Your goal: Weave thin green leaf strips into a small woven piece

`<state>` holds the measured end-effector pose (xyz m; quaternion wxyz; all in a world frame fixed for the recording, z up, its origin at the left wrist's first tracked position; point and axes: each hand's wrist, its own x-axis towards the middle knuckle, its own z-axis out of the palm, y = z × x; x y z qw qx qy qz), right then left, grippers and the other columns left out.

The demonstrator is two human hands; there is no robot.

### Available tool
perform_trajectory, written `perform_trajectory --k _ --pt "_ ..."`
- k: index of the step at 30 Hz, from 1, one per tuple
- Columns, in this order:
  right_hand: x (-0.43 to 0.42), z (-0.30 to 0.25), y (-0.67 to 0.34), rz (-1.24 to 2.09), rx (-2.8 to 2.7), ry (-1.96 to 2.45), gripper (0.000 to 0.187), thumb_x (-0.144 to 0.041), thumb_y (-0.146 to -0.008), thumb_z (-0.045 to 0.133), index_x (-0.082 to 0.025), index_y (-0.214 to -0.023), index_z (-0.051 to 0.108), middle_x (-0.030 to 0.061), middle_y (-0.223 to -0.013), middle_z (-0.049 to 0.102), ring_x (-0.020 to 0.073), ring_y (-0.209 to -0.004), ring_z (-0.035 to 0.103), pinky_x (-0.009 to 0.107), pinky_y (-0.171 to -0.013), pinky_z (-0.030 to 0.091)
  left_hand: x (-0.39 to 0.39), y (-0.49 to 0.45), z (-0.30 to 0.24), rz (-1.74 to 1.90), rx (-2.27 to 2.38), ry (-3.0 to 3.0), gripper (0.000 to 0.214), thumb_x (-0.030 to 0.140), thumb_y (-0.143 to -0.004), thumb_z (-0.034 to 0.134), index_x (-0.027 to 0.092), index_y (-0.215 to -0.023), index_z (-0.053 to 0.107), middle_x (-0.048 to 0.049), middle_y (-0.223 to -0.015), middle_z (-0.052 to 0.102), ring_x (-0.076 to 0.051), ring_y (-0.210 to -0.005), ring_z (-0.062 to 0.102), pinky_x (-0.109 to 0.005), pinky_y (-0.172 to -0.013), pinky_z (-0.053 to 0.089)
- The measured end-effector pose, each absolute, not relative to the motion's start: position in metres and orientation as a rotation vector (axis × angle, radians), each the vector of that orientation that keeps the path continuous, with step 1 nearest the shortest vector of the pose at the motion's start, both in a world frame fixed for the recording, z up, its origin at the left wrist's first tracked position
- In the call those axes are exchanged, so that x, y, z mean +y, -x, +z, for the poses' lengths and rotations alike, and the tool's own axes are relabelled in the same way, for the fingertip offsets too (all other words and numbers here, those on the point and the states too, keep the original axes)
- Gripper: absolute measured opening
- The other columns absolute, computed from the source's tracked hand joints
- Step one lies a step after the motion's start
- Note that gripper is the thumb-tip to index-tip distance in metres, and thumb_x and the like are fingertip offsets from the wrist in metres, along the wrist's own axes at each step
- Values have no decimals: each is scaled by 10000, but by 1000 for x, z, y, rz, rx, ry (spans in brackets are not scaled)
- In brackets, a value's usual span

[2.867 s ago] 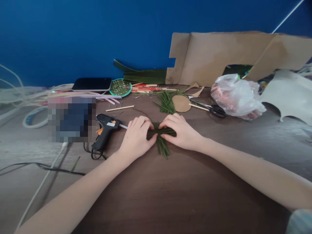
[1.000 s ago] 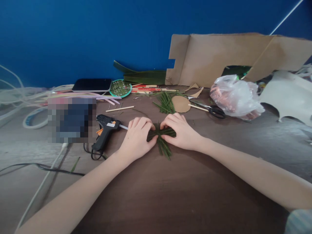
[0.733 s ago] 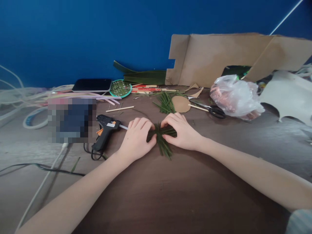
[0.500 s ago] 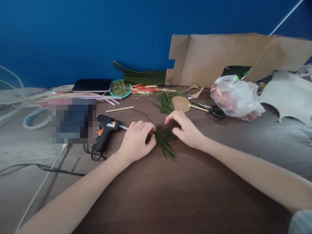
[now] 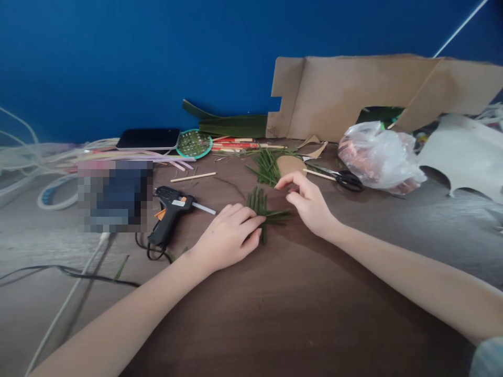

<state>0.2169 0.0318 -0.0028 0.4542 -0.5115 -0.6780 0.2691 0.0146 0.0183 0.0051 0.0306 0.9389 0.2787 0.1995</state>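
Note:
Narrow green leaf strips [image 5: 257, 201], crossed over one another, lie on the brown table. My left hand [image 5: 231, 235] is closed at their left side, with thumb and index finger on the crossing; part of the strips is hidden under the fingers. Just right of the strips, my right hand [image 5: 308, 204] hovers with thumb and index finger apart and nothing visible between them. Behind it are a second bunch of green strips [image 5: 267, 168] and a round cardboard disc [image 5: 291, 165], partly covered by the right hand.
A black glue gun [image 5: 171, 212] lies left of my left hand. Scissors [image 5: 348, 180], a plastic bag [image 5: 383, 157] and a cut white sheet [image 5: 463, 152] are at the right. A cardboard panel [image 5: 349, 89] leans on the blue wall. A phone [image 5: 148, 138] and a round green-rimmed mesh [image 5: 194, 144] stand behind.
The crossed strips have turned, one set now pointing away from me. My left hand has shifted right onto them, while my right hand has moved slightly right, off the strips.

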Motion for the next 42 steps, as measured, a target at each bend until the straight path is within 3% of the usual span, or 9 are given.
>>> perform_trajectory --k 7,11,25,42 --pt "28 -1 -212 433 -1964 1253 19 -200 -801 517 -202 -792 533 38 -879 563 203 -900 477 370 -833 341 19 -16 10 690 1292 -2707 149 162 -824 467 165 -932 570 -52 -922 614 -212 -862 499 -350 -734 383" --pt "24 0 -208 361 -2163 1277 146 -331 -788 603 -200 -785 539 45 -892 542 212 -891 447 368 -814 331 21 -16 7 538 1419 -2640 176 212 -780 544 163 -949 538 -75 -1004 555 -243 -928 463 -382 -775 386" --pt "25 -2 -206 355 -2257 1288 145 -285 -757 657 -184 -811 569 50 -917 558 211 -906 444 350 -816 339 22 -15 3 472 1420 -2629 227 271 -802 567 178 -1007 536 -69 -995 511 -243 -932 427 -395 -791 373" --pt "25 0 -204 427 -2237 1301 110 -257 -755 642 -196 -785 555 45 -898 555 215 -913 446 363 -806 338 24 -16 3 482 1391 -2596 181 254 -789 580 176 -948 542 -62 -958 526 -245 -937 442 -389 -781 365"
